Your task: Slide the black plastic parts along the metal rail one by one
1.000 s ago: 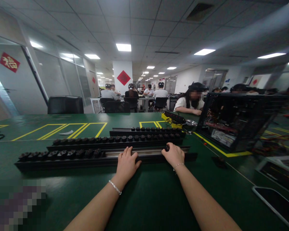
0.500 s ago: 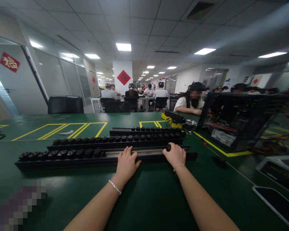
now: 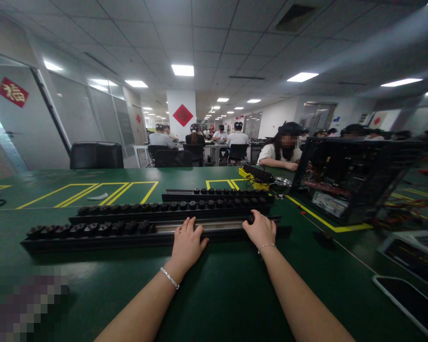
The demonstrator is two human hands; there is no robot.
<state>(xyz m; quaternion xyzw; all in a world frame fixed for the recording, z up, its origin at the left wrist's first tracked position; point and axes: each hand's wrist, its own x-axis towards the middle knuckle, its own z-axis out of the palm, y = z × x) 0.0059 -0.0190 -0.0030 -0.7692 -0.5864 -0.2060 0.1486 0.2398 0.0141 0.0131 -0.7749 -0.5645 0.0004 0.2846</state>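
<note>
One small black piece [image 3: 250,219] shows in the head view, seemingly pinched by the right hand [image 3: 260,229] near the right end of the closest black rail [image 3: 100,242]. From here, the step looks like positioning that piece along the channel; the next move calls for a steady rail and a straight alignment. The left hand [image 3: 188,240], well apart, lies over the rail between piece and socket row [image 3: 91,230]; whether it grips, I can't tell.
</note>
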